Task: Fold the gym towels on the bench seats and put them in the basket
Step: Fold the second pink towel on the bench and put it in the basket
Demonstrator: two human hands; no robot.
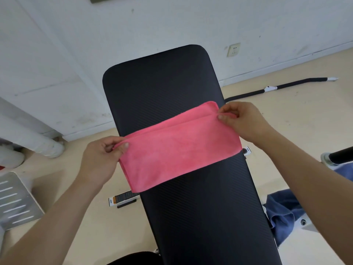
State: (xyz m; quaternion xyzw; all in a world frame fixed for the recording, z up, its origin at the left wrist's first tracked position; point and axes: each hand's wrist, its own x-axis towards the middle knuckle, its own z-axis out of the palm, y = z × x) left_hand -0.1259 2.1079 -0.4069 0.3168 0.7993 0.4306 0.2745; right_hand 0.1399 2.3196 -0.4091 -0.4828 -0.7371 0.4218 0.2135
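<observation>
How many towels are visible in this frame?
2: pink towel across the bench, pinched by left hand and right hand; crumpled blue towel beside the bench, lower right. Others may be hidden.

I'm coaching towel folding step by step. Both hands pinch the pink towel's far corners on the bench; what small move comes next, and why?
Probably carry the corner in the right hand across to the left hand, halving the pink towel. It lies folded once, a long strip spanning the bench pad, and each hand pinches a far corner, so an end-to-end fold fits.
</observation>
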